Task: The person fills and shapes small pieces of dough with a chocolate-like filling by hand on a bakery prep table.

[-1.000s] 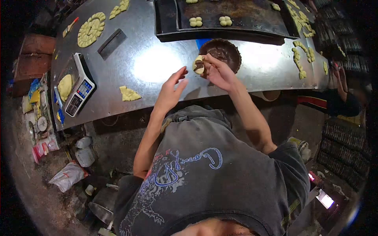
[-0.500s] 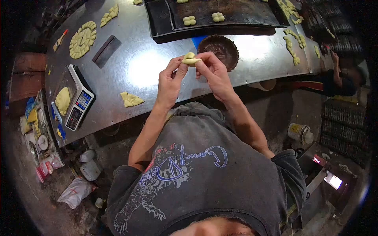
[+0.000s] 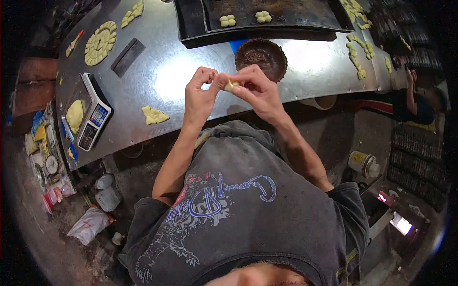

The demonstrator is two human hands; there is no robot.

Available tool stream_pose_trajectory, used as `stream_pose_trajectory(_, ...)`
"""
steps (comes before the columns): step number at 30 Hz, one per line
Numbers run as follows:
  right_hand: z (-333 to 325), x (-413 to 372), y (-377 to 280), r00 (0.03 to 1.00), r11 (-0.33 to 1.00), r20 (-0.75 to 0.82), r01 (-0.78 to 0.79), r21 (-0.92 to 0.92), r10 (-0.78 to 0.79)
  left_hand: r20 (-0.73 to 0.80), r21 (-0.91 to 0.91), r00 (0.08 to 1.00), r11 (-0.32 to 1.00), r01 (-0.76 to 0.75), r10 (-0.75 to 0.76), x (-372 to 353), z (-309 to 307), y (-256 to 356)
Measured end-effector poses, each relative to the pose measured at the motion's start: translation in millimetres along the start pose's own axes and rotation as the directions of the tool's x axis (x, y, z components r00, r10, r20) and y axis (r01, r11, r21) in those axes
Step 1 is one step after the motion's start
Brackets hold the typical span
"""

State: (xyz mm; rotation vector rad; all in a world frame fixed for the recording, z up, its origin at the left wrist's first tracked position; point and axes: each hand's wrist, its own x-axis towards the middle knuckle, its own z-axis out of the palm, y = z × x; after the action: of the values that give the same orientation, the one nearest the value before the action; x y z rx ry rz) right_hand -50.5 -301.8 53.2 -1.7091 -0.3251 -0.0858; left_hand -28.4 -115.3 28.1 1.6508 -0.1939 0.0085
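While the left hand [image 3: 199, 95] and right hand [image 3: 262, 97] stand close together over the near edge of the tabletop [image 3: 133, 107], a small dough piece [image 3: 231, 86] sits between them, mostly covered. Right fingers: narrow, thumb and forefinger pinching the piece. Left fingers: curled, tips close against its left side; whether they grip is hidden, cannot tell.

Key relation: the piece lies just right of the left fingertips, within the right-hand pinch, so the right hand is nearer. Long axis not readable; only a pale part shows.

Dark bowl [image 3: 283, 66], brown inside, rests just beyond the right hand, farther from the left. Tray [image 3: 305, 19] lies beyond the bowl, bearing clustered dough balls [image 3: 263, 17]. Flat dough scrap [image 3: 154, 116] lies left, apart from the left hand; scale [image 3: 98, 116] farther left.
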Motion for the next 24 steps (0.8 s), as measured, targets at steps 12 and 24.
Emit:
stream_pose_trajectory(12, -22.1, 14.1, -6.1, 0.963, 0.993, 0.262, 0.086, -0.085, -0.061, 0.023, -0.105, 0.965, 0.959, 0.262, -0.261, -19.0, 27.5, 33.0)
stream_pose_trajectory(24, 25.7, 32.0, 11.8, 0.965, 0.961, 0.227, -0.181, 0.210, 0.132, -0.325, -0.168, 0.932, 0.980, 0.110, -0.161, -55.6, 34.6, 30.3)
